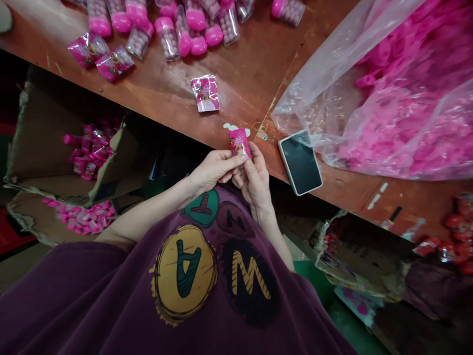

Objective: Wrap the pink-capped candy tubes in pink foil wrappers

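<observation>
My left hand (pixel 216 167) and my right hand (pixel 254 180) meet at the near edge of the brown table (pixel 251 64), both pinching one small pink candy packet (pixel 239 141) held upright between the fingertips. A loose pink packet (pixel 205 93) lies on the table just beyond the hands. Two more packets (pixel 99 56) rest at the far left. Several clear candy tubes with pink caps (pixel 181 27) are heaped along the far edge.
A dark phone (pixel 300 161) lies face up right of my hands. A clear plastic bag of pink caps (pixel 406 98) fills the right side. A cardboard box (pixel 55 148) below left holds several pink packets; another box (pixel 354 246) sits below right with red items (pixel 456 231).
</observation>
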The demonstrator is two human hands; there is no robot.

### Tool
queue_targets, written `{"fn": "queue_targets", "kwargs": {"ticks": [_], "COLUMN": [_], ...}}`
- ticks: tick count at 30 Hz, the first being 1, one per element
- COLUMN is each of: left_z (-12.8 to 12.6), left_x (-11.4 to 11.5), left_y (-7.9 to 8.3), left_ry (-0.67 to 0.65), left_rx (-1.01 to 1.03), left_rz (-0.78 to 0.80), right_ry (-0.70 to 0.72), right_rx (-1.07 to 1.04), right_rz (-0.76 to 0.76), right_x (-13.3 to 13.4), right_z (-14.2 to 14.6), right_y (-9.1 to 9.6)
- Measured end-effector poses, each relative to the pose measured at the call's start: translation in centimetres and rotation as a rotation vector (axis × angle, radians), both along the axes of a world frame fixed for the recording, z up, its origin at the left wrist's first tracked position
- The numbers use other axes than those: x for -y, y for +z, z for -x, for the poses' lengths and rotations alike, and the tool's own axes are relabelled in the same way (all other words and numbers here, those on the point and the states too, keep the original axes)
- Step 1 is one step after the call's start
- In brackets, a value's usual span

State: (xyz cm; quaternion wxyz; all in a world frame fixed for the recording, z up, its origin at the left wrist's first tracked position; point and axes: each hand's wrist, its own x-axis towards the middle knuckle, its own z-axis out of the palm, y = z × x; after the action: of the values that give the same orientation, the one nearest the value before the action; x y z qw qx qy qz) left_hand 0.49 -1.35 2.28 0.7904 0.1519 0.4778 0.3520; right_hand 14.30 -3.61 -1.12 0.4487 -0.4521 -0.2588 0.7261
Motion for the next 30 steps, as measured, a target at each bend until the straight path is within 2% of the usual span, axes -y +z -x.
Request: {"fn": "queue_targets", "kwargs": {"ticks": [5,9,13,15,18,21,23,25,30], "left_z": [0.3,1.0,4.2,7.1,11.7,14.3,14.5,13.6,9.7], "left_x": [0.1,0.4,0.1,-0.7,-2.8,-4.8,-5.3,-5.2,-4.5], "left_y": [-0.4,-0.3,0.6,1.3,1.6,0.4,-0.5,-1.3,-1.4], "left_ry": [-0.058,-0.098,0.027,0.171,0.419,0.494,0.475,0.437,0.33], "left_rx": [0.009,0.015,-0.057,-0.171,-0.305,-0.316,-0.294,-0.262,-0.186], "left_rz": [-0.057,-0.062,-0.093,-0.136,-0.125,-0.013,0.023,0.021,-0.033], "right_ry": [0.003,0.132,0.264,0.265,0.26,0.46,0.602,0.663,0.633], "right_rx": [0.024,-0.009,0.041,0.214,0.721,1.24,1.455,1.562,1.633], "right_rz": [-0.05,-0.05,-0.138,-0.292,-0.644,-0.897,-0.95,-0.986,-1.098], "right_x": [0.0,-0.1,-1.8,-3.6,-7.2,-10.5,-11.9,-12.5,-12.7], "right_z": [-0.1,0.2,1.3,2.1,3.9,6.1,7.4,8.0,7.8], "right_y": [-0.4,-0.9,-0.7,0.0,0.9,1.0,0.6,0.2,-0.5]}}
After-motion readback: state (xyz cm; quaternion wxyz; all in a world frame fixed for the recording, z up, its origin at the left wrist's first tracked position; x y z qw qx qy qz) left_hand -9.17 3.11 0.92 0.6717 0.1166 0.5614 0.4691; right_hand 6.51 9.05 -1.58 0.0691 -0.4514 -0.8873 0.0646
